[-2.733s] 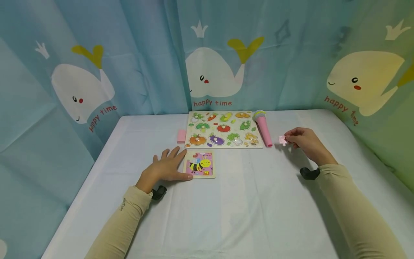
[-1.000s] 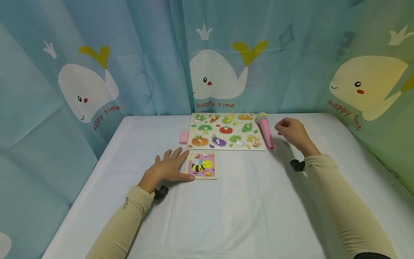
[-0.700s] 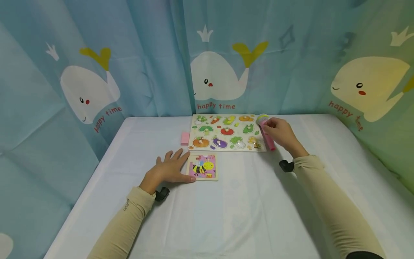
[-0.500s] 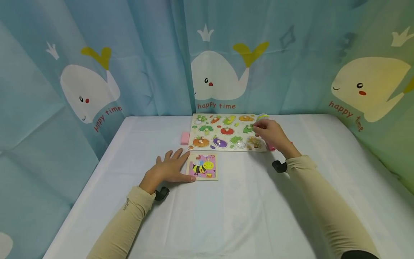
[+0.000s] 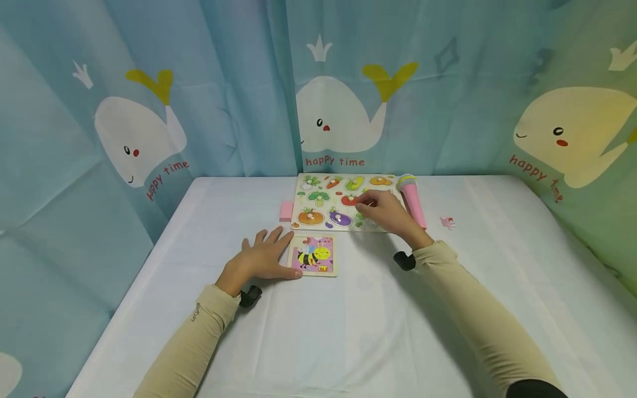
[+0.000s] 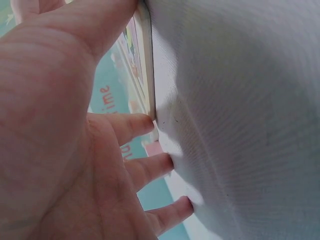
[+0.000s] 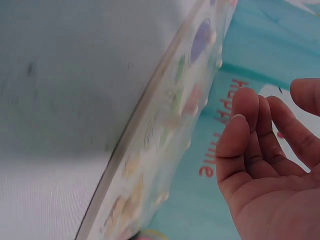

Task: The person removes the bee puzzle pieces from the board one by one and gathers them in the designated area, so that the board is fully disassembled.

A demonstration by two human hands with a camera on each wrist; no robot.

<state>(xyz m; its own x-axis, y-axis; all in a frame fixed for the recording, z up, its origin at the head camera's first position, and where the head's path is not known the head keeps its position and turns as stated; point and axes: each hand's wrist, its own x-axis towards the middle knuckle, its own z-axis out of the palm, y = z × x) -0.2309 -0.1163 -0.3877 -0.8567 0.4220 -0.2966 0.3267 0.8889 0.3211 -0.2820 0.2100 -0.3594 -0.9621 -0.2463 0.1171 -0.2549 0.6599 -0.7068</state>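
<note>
My left hand (image 5: 261, 260) rests on the table with fingers spread. Its thumb and index finger touch the left corners of a small wooden bee jigsaw puzzle (image 5: 314, 256), whose edge also shows in the left wrist view. Above the lower right part of the vegetable peg puzzle board (image 5: 318, 229) is my right hand (image 5: 387, 210), hiding some of the pictures. The right wrist view shows that hand's fingers (image 7: 232, 137) loosely bent, with nothing between them. A pink jigsaw piece (image 5: 448, 222) lies on the table, off to the right.
A pink toy microphone (image 5: 413, 203) with a grey and yellow head lies along the board's right edge. Left of the board sits a small pink block (image 5: 286, 211). A blue curtain (image 5: 239, 110) printed with whales hangs behind the white-covered table (image 5: 318, 331).
My right hand held the pink jigsaw piece, let it go on the right, then moved left past the microphone to over the board. My left hand stays at the bee puzzle.
</note>
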